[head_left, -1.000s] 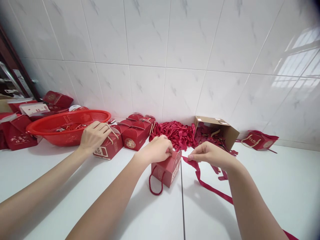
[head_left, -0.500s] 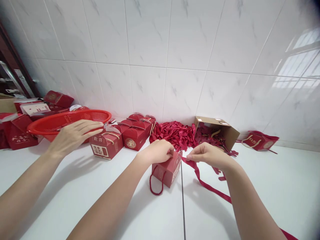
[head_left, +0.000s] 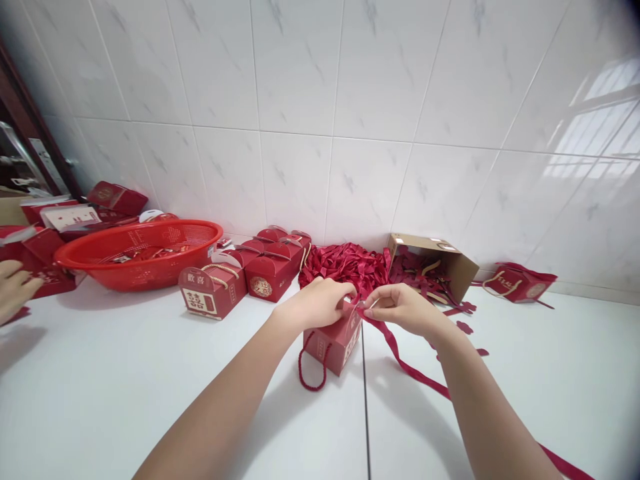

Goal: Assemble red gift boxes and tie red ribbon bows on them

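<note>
A small red gift box (head_left: pixel 334 344) with a dark red cord handle stands on the white surface in the middle. My left hand (head_left: pixel 320 303) is closed over the box's top flaps. My right hand (head_left: pixel 400 308) pinches a long red ribbon (head_left: pixel 406 368) right beside the box top, almost touching my left fingers. The ribbon trails down to the right, toward the lower edge of the view. Exactly how the ribbon meets the box is hidden by my fingers.
Another person's hand (head_left: pixel 13 290) shows at the far left edge. A red plastic basket (head_left: pixel 140 257) and closed red gift boxes (head_left: pixel 213 291) stand at the back left. A pile of ribbons (head_left: pixel 350 263), a tipped cardboard box (head_left: pixel 435 261) and a red bag (head_left: pixel 520 280) line the tiled wall.
The other person's hand let go of the rope-handled box and drew back to the left edge. My right hand brought the ribbon closer to the box top.
</note>
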The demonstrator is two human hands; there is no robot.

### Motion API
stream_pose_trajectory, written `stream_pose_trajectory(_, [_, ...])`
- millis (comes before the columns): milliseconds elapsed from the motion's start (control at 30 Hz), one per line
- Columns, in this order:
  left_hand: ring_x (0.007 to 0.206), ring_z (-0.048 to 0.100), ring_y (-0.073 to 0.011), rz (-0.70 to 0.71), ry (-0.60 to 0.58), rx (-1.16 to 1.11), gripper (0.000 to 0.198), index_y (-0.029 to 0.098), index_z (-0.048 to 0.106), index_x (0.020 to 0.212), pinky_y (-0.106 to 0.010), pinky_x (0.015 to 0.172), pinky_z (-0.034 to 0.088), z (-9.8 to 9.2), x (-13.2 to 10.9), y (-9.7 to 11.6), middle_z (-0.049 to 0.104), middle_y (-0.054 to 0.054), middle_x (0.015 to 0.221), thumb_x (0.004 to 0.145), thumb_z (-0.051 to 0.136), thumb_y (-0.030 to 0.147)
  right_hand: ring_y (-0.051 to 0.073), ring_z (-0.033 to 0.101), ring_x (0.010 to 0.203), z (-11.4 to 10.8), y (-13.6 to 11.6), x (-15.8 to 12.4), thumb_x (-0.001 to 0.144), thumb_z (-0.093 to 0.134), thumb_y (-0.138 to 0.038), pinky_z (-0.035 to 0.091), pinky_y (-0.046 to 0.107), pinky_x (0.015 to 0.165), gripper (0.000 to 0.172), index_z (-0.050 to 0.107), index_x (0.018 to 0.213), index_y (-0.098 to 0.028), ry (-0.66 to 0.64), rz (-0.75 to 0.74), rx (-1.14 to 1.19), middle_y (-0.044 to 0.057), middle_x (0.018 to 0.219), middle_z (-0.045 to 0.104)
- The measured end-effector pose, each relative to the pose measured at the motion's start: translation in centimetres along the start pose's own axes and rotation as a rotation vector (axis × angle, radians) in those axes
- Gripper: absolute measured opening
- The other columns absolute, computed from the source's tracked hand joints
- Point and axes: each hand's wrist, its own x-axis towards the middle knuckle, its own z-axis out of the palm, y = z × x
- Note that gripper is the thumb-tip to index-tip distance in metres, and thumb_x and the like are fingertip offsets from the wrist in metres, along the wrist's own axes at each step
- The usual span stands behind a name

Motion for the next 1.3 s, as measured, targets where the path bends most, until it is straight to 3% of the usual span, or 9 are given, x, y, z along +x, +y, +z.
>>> stream_pose_trajectory(100, [0.076,0.061,-0.0205,0.002,-0.012,-0.033,0.027,0.025,0.059,0.105,-0.026,0.055,0.038,-0.3,-0.2,0.1,0.067,-0.004,0.084,0.080,0.047,0.025,0.007,0.035,0.048,0.5,0.3,0.4,0.071,0.064,-0.030,0.025,0.020,0.046,0.018,0.058,0.081,-0.017,0.032,-0.010,0.003,-0.006,0.054,0.049])
stream_pose_trajectory(367, [0.068,0.061,-0.0172,0.003,-0.057,-0.086,0.012,0.022,0.058,0.079,-0.023,0.051,0.036,-0.4,-0.3,0.3,0.066,-0.002,0.079,0.075,0.049,0.015,0.009,0.045,0.052,0.9,0.2,0.5,0.068,0.062,-0.021,0.032,0.021,0.048,0.023,0.053,0.089,-0.019,0.064,0.048,-0.096,-0.004,0.060,0.057])
stream_pose_trajectory(700, [0.069,0.062,-0.0178,-0.019,-0.092,-0.200,0.017,0.022,0.059,0.089,-0.024,0.053,0.039,-0.3,-0.2,0.1,0.066,-0.004,0.087,0.075,0.050,0.018,0.010,0.046,0.052,1.2,-0.2,0.3,0.071,0.064,-0.027,0.034,0.021,0.050,0.027,0.054,0.094,-0.020,0.105,0.018,-0.034,-0.005,0.060,0.056])
stream_pose_trajectory(833, [0.064,0.058,-0.0169,0.031,-0.089,-0.136,0.011,0.020,0.057,0.080,-0.025,0.053,0.039,-0.5,-0.2,0.3,0.064,-0.004,0.081,0.077,0.047,0.019,0.010,0.048,0.053,1.4,0.0,0.6,0.071,0.064,-0.029,0.035,0.021,0.050,0.027,0.056,0.095,-0.019,0.099,-0.005,-0.009,-0.004,0.061,0.058])
stream_pose_trajectory(967, [0.055,0.051,-0.0155,0.005,-0.103,-0.106,0.013,0.020,0.053,0.071,-0.026,0.044,0.032,-0.9,-0.4,0.7,0.061,-0.003,0.072,0.077,0.042,0.018,0.011,0.052,0.057,1.5,0.2,0.8,0.071,0.064,-0.029,0.038,0.022,0.053,0.025,0.058,0.093,-0.019,0.107,-0.020,-0.001,-0.002,0.065,0.062])
stream_pose_trajectory(1167, [0.064,0.055,-0.0165,-0.084,-0.044,-0.248,0.029,0.020,0.053,0.069,-0.026,0.050,0.035,-1.1,-0.4,1.2,0.061,-0.002,0.074,0.087,0.032,0.031,0.012,0.055,0.059,1.8,0.5,1.1,0.073,0.064,-0.030,0.039,0.023,0.056,0.025,0.059,0.094,-0.018,0.104,-0.048,-0.009,-0.002,0.066,0.063])
stream_pose_trajectory(1300, [0.058,0.053,-0.0156,-0.085,0.011,-0.187,0.028,0.020,0.050,0.069,-0.027,0.048,0.033,-0.6,-0.2,1.3,0.059,-0.002,0.070,0.087,0.037,0.037,0.011,0.054,0.059,1.8,0.8,1.2,0.074,0.064,-0.032,0.039,0.023,0.056,0.025,0.059,0.094,-0.018,0.100,-0.052,-0.005,-0.002,0.067,0.063])
